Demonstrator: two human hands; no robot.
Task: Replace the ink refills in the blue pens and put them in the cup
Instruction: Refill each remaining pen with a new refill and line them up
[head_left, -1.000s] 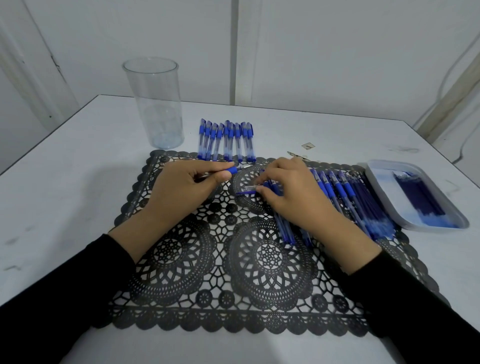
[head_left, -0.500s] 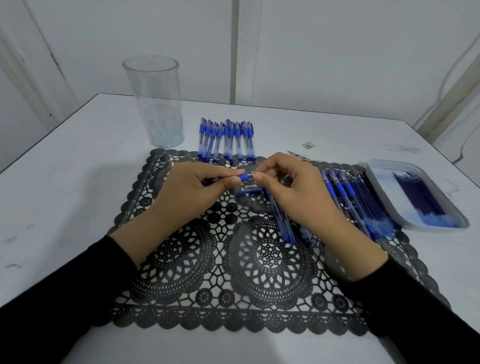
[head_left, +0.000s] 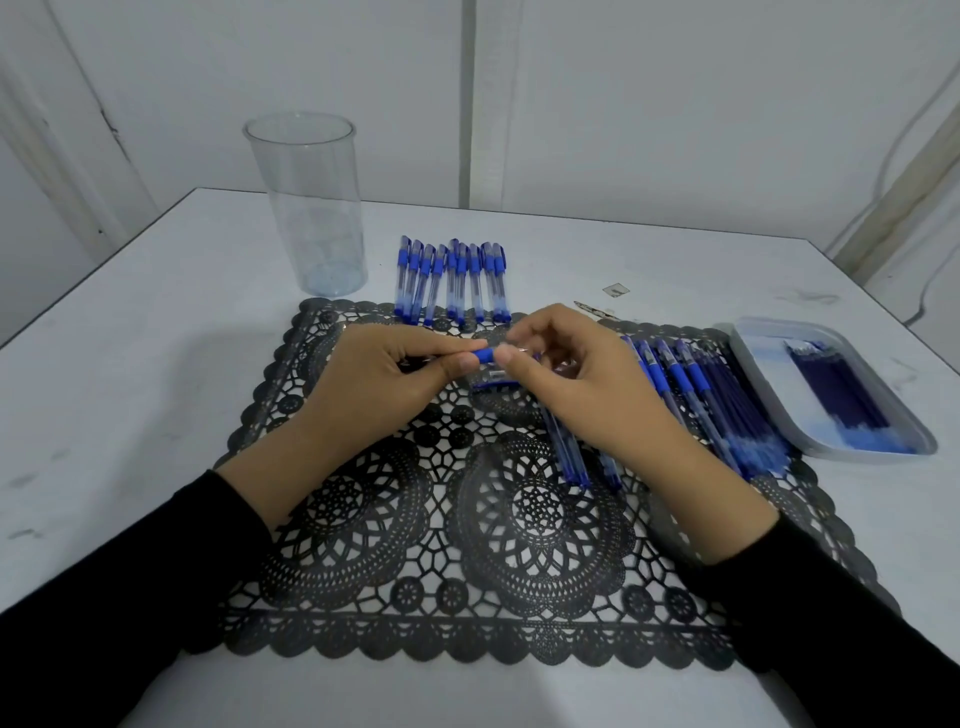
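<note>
Over the middle of the black lace mat (head_left: 467, 545), both hands meet on one blue pen (head_left: 484, 356). My left hand (head_left: 379, 384) grips the pen's barrel, mostly hidden in the fingers. My right hand (head_left: 576, 384) pinches the pen's tip end with thumb and forefinger. A clear empty cup (head_left: 307, 208) stands upright at the back left. A row of several capped blue pens (head_left: 451, 278) lies behind the mat. More blue pens (head_left: 691, 395) lie on the mat at right. A pen part (head_left: 493, 382) lies under the hands.
A grey tray (head_left: 753, 353) holding dark blue ink refills (head_left: 836, 395) sits at the right edge of the white table (head_left: 130, 415). Loose refills (head_left: 566, 452) lie on the mat under my right wrist. A small scrap (head_left: 615, 289) lies behind the mat. Walls stand close behind.
My right hand rose from the pile on the mat and came left to meet my left hand; both now hold the same pen, lifted slightly above the mat.
</note>
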